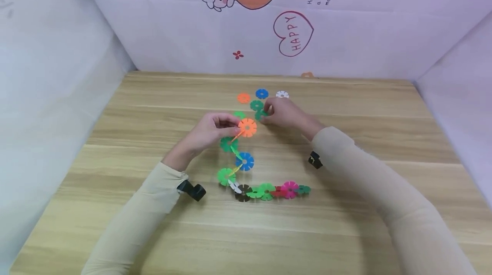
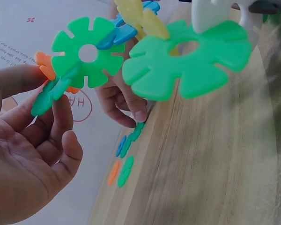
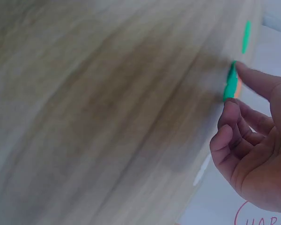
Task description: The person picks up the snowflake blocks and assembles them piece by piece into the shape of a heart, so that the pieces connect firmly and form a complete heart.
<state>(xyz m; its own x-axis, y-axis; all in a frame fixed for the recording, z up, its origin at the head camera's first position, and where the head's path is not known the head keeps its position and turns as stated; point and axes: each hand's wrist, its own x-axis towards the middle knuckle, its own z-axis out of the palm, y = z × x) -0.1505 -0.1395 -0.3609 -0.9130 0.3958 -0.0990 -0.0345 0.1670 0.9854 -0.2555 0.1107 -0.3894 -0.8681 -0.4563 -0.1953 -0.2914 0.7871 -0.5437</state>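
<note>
A chain of slotted, flower-shaped plastic discs in several colours runs up from the table. My left hand (image 1: 211, 132) pinches its upper end at an orange disc (image 1: 247, 127), thumb toward me. Below that hang a green disc (image 2: 88, 53), a blue disc (image 1: 244, 161) and a light green disc (image 2: 187, 61). The chain's lower part, with a pink disc (image 1: 290, 189), stretches rightward over the table. At the back, my right hand (image 1: 282, 112) pinches a loose dark green disc (image 3: 231, 82) by its edges, thumb and forefinger on opposite sides, close to the tabletop.
Behind the hands lie loose discs: orange (image 1: 243, 98), blue (image 1: 262, 93), white (image 1: 282, 95), green (image 1: 256, 105) and light green (image 1: 239, 115). The wooden table (image 1: 269, 241) ends at a printed white backdrop (image 1: 184, 40). Black wrist mounts (image 1: 192, 190) sit by both sleeves.
</note>
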